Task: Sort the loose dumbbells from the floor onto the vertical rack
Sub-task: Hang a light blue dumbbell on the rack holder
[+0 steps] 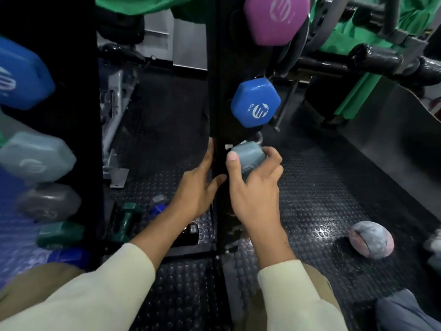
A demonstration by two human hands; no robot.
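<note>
Mid-task: right hand [255, 187] grips grey dumbbell [248, 156] at rack post [218, 91], left hand [198, 189] flat on post; green dumbbell [124, 220] on floor [322, 187] left.

Black rubber floor [322, 199] with raised round studs; green cloth [353, 34] drapes over dark padded gym machines [377, 58] behind, in dim light.

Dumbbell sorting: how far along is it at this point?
Well under way. Done: a purple dumbbell and a blue dumbbell already sit on the rack post. In hand: the right hand grips a grey dumbbell at the slot below the blue one, while the left hand rests on the post. Left: a green dumbbell and another blue one lie on the floor.
</note>
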